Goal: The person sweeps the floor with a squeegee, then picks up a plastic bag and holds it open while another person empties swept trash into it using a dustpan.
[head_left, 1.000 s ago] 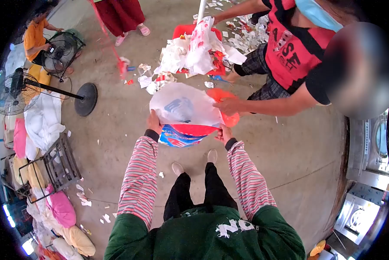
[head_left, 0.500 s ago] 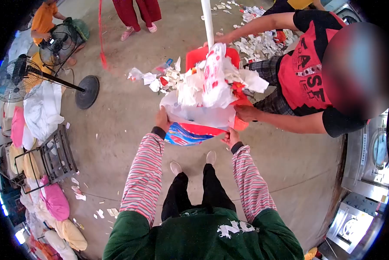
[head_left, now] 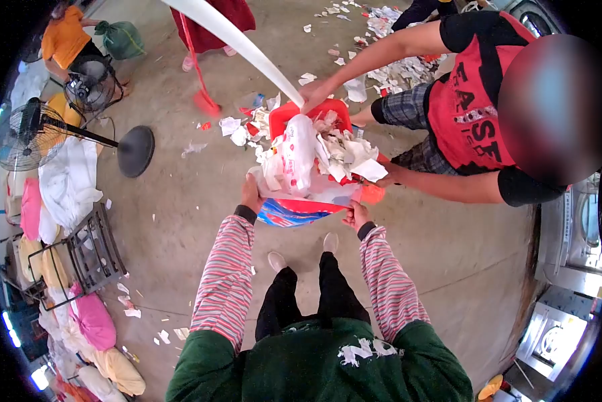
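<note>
My left hand (head_left: 251, 194) grips the left side of the mouth of a printed plastic bag (head_left: 284, 214), blue and red outside with a pale lining. The right edge of that bag is pinched in my right hand (head_left: 358, 216). Over its far side leans a red dustpan (head_left: 339, 107) heaped with paper scraps (head_left: 341, 157) and a white plastic wrapper with red print (head_left: 299, 154). A co-worker in a red and black shirt (head_left: 461, 110) has one hand on the dustpan's white handle (head_left: 247, 43) and the other near the bag's right side.
Scraps lie beyond the dustpan, with a larger pile (head_left: 411, 70) behind. A red broom (head_left: 206, 102) stands further off. Leftward are a fan base (head_left: 136, 151), a black metal rack (head_left: 90, 251) and a pink sack (head_left: 93, 321). Machines (head_left: 552, 338) line the right.
The dustpan has shifted slightly left, its handle swinging down to the left. The wrapper and scraps have slid lower toward the bag. My hands keep their hold.
</note>
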### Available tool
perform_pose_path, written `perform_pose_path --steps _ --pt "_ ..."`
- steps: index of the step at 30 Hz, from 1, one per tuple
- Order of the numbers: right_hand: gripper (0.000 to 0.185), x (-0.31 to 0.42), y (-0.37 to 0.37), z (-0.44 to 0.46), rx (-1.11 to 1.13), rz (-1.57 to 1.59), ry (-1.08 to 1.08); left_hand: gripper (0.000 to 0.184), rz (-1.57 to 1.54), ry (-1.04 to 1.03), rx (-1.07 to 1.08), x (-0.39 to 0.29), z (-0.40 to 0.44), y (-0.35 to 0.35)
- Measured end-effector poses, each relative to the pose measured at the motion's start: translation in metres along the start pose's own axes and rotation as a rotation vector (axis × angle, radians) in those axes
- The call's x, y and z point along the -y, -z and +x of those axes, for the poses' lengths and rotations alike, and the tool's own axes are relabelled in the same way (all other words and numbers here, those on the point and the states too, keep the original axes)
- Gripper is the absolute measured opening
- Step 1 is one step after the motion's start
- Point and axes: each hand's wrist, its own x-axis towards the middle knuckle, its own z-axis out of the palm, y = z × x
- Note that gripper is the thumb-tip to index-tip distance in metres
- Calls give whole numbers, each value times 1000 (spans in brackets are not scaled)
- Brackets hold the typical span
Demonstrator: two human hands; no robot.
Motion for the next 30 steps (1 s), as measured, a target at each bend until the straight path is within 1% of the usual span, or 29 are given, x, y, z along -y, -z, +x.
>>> perform_pose_path --steps 2,4,6,7,9,11,13,16,20,22,26,28,30 --pt "23 0 -1 0 20 -55 22 43 -16 13 9 -1 -3 3" --pt "23 1 -4 -2 29 -43 23 44 -31 23 20 -3 -9 5" --pt "23 2 -9 -3 42 -29 30 38 29 -66 -36 -6 -15 4" --pt "23 3 -10 -5 34 -41 31 38 39 -66 -29 -9 -21 0" --pt "23 7 -11 -9 25 -46 35 37 19 -40 -64 -13 -32 -10" --pt "24 8 -8 -8 66 -57 42 37 91 -27 -47 -11 -34 -7" --pt "24 8 -5 -8 61 -62 63 41 67 30 -63 -7 -33 -5" --pt "24 7 -2 -5 50 -96 92 40 121 0 7 1 -27 7" --pt "23 6 -8 -9 32 -98 109 41 120 56 -13 4 -32 17" --pt "23 8 -7 -15 36 -104 93 38 194 42 -136 10 -37 13" --pt "22 4 1 -8 21 -108 75 36 187 27 -188 17 -37 3" --pt "21 0 5 -7 38 -127 70 41 187 62 -265 18 -38 3" --pt "20 0 5 -13 38 -112 75 40 181 61 -242 21 -45 4"
